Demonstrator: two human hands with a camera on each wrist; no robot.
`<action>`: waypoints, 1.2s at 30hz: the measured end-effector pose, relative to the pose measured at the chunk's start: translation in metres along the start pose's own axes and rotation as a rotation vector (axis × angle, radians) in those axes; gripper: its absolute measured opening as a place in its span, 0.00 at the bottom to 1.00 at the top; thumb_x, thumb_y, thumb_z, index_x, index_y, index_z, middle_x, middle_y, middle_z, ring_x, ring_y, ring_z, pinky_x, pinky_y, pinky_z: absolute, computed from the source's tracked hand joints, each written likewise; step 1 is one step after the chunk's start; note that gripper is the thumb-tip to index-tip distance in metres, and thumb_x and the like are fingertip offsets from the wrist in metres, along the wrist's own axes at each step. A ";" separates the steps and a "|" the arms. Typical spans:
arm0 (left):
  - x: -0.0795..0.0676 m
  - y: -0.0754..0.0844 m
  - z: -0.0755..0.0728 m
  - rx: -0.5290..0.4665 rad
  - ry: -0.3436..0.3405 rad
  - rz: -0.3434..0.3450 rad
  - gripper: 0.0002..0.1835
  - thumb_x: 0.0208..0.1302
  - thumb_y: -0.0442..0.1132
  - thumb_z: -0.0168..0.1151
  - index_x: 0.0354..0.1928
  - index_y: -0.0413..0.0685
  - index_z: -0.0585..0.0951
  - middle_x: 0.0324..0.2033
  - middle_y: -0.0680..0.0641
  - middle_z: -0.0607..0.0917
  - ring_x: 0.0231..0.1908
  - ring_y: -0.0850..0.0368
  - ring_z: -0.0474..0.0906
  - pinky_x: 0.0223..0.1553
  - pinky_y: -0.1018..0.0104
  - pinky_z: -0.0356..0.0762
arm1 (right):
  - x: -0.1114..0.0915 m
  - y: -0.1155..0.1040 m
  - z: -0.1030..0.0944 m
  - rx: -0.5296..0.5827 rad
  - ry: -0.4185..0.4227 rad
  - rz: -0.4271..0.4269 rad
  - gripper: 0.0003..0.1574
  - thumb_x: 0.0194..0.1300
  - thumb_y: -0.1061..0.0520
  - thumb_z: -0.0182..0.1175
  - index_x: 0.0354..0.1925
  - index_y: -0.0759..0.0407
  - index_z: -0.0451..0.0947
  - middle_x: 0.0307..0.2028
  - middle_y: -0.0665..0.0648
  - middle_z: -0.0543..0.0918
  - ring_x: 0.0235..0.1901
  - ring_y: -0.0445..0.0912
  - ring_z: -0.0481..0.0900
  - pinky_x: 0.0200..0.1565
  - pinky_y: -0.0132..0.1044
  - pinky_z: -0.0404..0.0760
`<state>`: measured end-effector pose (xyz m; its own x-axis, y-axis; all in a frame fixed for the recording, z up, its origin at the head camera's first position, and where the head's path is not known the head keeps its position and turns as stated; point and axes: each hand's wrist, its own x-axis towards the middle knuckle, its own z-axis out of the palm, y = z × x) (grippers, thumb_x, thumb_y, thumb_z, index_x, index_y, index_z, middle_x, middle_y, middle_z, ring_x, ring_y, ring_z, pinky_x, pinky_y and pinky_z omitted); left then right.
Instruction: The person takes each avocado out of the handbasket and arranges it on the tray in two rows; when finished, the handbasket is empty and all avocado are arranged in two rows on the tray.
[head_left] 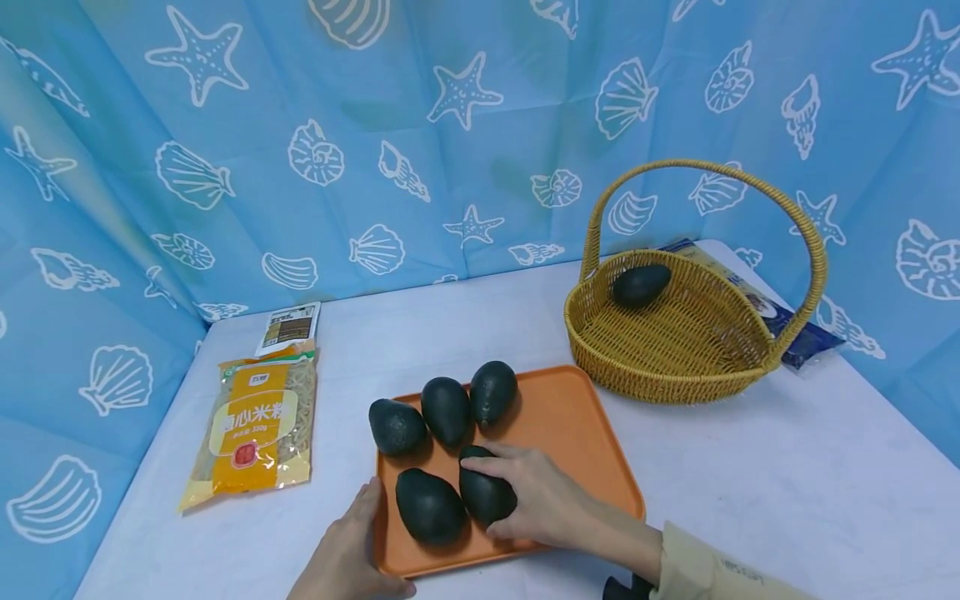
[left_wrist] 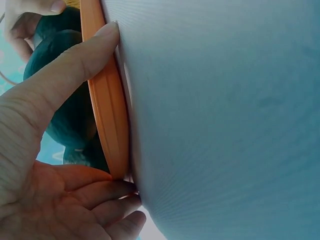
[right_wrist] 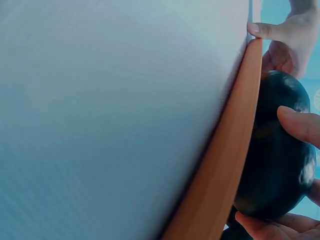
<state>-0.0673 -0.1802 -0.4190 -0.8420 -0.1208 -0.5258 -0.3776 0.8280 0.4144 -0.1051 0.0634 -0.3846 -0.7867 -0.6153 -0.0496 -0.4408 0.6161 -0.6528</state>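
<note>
Several dark green avocados lie on an orange tray [head_left: 577,417]. My right hand [head_left: 542,496] grips the avocado [head_left: 486,492] at the front middle, thumb at its near side and fingers over its far side. Beside it on the left lies another avocado [head_left: 431,507]. Three more form a back row: a left one [head_left: 397,427], a middle one [head_left: 447,412] and a right one [head_left: 493,392]. My left hand [head_left: 345,542] holds the tray's front left corner; the left wrist view shows the thumb [left_wrist: 75,67] along the tray's outer wall.
At the back right stands a woven basket [head_left: 667,379] with a tall handle and one avocado [head_left: 641,286] inside. A blue package [head_left: 806,342] lies behind it. To the left are a yellow noodle bag [head_left: 255,429] and a small white packet [head_left: 288,327]. A patterned blue curtain [head_left: 465,167] hangs behind.
</note>
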 end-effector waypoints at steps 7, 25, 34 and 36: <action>0.000 0.000 0.000 0.000 -0.002 -0.008 0.73 0.21 0.46 0.86 0.74 0.38 0.52 0.69 0.31 0.62 0.62 0.33 0.65 0.62 0.32 0.64 | -0.002 0.000 0.000 0.036 0.028 0.009 0.50 0.44 0.45 0.76 0.66 0.50 0.70 0.65 0.65 0.71 0.62 0.60 0.72 0.59 0.58 0.77; 0.002 -0.001 0.000 -0.015 0.000 -0.029 0.75 0.18 0.47 0.86 0.74 0.39 0.52 0.69 0.31 0.62 0.63 0.33 0.65 0.62 0.32 0.64 | -0.009 0.010 -0.013 0.033 0.087 -0.020 0.54 0.42 0.43 0.78 0.64 0.59 0.71 0.62 0.58 0.76 0.63 0.53 0.73 0.63 0.54 0.75; 0.002 -0.001 0.001 -0.026 0.000 -0.029 0.74 0.19 0.46 0.86 0.74 0.39 0.52 0.69 0.31 0.62 0.62 0.33 0.65 0.62 0.32 0.64 | -0.012 0.013 -0.021 0.029 0.117 -0.045 0.53 0.43 0.43 0.77 0.65 0.58 0.70 0.63 0.56 0.76 0.63 0.53 0.73 0.63 0.55 0.74; 0.003 -0.002 0.001 -0.035 0.000 -0.029 0.74 0.19 0.46 0.86 0.74 0.40 0.52 0.69 0.31 0.62 0.62 0.33 0.65 0.62 0.31 0.64 | -0.013 0.013 -0.023 0.036 0.118 -0.031 0.54 0.43 0.42 0.77 0.66 0.58 0.69 0.63 0.56 0.75 0.63 0.53 0.73 0.63 0.56 0.74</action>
<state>-0.0688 -0.1816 -0.4217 -0.8308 -0.1443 -0.5375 -0.4147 0.8047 0.4248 -0.1107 0.0911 -0.3751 -0.8191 -0.5705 0.0594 -0.4517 0.5778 -0.6798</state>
